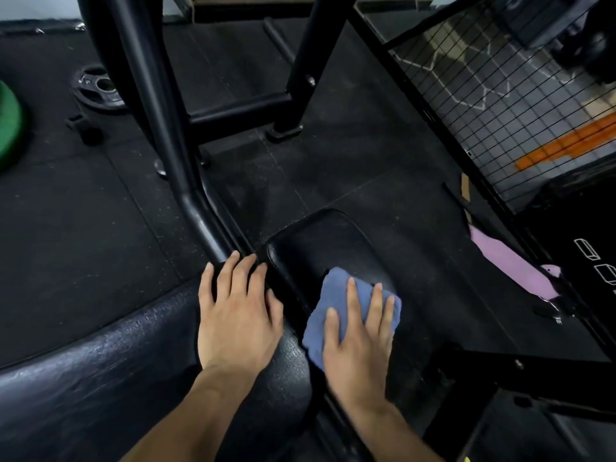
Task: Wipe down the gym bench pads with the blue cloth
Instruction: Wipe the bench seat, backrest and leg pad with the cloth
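Note:
A small black seat pad [320, 241] lies at the centre, with a larger, cracked black bench pad [100, 355] at the lower left. The folded blue cloth [336, 288] sits on the near end of the seat pad. My right hand [358, 335] presses flat on the cloth with its fingers straight and spread. My left hand [238, 311] rests flat on the far end of the larger pad, and its fingertips reach the black frame tube [203, 225] beside the seat pad.
Black frame uprights [146, 81] rise on the left and a crossbar [240, 110] runs behind. On the rubber floor lie a weight plate [96, 90] and a green plate [8, 125]. A wire mesh panel [493, 95] stands on the right, with a pink cloth [513, 265] below it.

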Motion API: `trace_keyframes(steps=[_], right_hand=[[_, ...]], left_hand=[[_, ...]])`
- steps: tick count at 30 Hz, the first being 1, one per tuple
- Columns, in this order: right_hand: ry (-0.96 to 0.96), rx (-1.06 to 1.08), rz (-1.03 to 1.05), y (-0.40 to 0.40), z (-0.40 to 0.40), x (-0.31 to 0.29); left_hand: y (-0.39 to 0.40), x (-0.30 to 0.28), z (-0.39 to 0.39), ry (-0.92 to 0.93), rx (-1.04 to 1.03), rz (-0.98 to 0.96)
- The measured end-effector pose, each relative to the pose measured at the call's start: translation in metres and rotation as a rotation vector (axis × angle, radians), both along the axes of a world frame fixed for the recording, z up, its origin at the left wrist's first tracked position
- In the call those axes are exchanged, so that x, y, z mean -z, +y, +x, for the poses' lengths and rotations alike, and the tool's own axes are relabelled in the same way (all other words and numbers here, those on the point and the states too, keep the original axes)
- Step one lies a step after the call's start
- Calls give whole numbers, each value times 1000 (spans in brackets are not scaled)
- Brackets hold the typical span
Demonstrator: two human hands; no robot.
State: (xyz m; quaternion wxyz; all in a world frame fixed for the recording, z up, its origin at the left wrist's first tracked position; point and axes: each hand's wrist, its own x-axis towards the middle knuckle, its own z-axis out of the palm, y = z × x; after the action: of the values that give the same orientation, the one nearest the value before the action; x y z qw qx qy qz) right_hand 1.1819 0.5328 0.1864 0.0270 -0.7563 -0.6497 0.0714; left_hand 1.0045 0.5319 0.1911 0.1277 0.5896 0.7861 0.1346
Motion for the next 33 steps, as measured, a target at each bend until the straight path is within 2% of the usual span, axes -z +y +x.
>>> trace_keyframes(steps=[4,11,16,24,26,31,33], right_hand=[[-36,165,-34,58,0,1],[87,166,-148,126,15,-15],[29,182,21,86,1,-6],[88,294,56,16,-28,-2],[161,339,47,-1,-35,-6],[513,557,-22,-33,-44,-18],[564,608,-41,-27,-43,-21]], left_hand=[[1,1,1,4,0,5],[1,2,0,8,-7,15],[0,1,0,5,-10,22],[0,-3,1,6,-13,34],[-1,-4,1,2,-17,44],[-4,-4,2,3,-13,71],[-4,-4,1,-3,-7,86]])
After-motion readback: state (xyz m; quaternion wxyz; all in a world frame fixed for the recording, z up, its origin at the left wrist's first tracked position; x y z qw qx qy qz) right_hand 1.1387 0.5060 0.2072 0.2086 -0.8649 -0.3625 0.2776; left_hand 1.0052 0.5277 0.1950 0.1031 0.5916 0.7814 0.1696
